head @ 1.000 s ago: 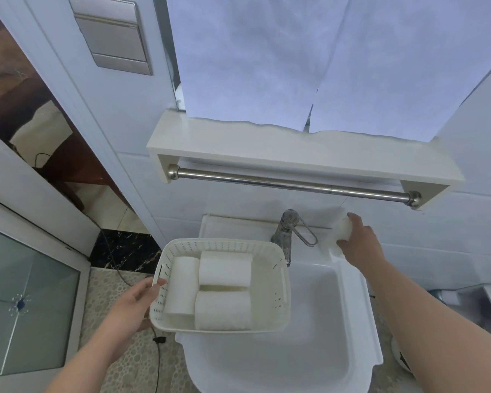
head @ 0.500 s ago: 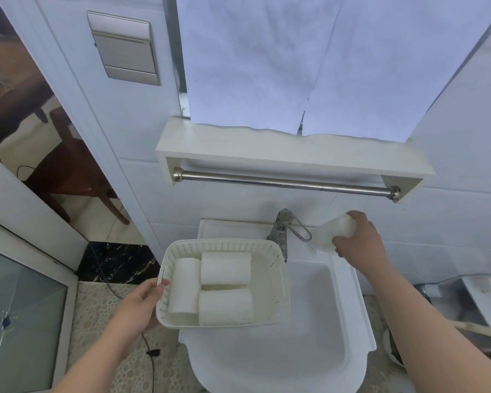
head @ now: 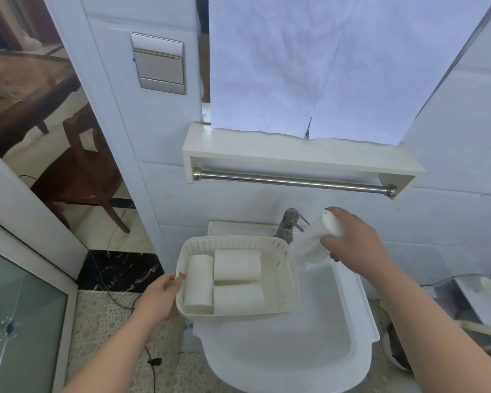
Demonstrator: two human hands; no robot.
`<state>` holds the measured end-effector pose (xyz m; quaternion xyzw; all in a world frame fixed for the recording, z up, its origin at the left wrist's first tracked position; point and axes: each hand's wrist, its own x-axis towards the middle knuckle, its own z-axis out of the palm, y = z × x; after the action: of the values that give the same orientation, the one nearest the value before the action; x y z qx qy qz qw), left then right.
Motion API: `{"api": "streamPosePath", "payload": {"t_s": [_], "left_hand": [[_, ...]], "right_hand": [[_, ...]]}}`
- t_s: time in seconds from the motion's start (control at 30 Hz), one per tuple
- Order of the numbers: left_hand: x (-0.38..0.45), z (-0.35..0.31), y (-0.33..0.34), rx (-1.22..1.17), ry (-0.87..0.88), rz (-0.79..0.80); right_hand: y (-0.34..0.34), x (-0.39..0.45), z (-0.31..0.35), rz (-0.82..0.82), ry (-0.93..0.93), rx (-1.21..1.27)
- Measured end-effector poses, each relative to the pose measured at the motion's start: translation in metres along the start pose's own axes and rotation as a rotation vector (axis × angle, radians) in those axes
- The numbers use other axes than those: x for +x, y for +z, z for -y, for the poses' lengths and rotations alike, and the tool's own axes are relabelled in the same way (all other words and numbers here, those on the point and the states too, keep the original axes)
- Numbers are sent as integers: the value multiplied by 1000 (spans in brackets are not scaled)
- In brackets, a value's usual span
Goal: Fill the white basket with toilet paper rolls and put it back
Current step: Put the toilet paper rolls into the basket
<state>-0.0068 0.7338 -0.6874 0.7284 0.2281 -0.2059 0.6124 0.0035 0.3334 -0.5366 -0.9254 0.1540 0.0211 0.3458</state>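
Note:
A white perforated basket (head: 284, 268) sits over the left rim of the white sink (head: 349, 321). My left hand (head: 162, 299) grips its left wall. Three white toilet paper rolls lie inside: one at the left (head: 199, 280), one at the back (head: 237, 264), one at the front (head: 238, 299). The basket's right side is bare. My right hand (head: 352, 236) holds a fourth toilet paper roll (head: 315, 242) in the air, just right of the basket and beside the faucet, tilted down to the left.
A metal faucet (head: 288, 226) stands behind the basket. Above it a white shelf (head: 295, 154) carries a steel towel bar (head: 295, 181). A doorway with a wooden chair (head: 80, 177) lies to the left. A glass door (head: 20, 316) is at lower left.
My right hand has lifted the roll off the sink's back right ledge and carried it left toward the basket. The basket and my left hand have stayed in place.

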Motion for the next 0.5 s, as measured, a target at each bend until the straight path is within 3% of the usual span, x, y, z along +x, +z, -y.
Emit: {"api": "streamPosePath", "payload": {"t_s": [0.5], "left_hand": [[7, 4, -1, 7, -7, 7]], "right_hand": [[66, -3, 19, 340, 69, -50]]}}
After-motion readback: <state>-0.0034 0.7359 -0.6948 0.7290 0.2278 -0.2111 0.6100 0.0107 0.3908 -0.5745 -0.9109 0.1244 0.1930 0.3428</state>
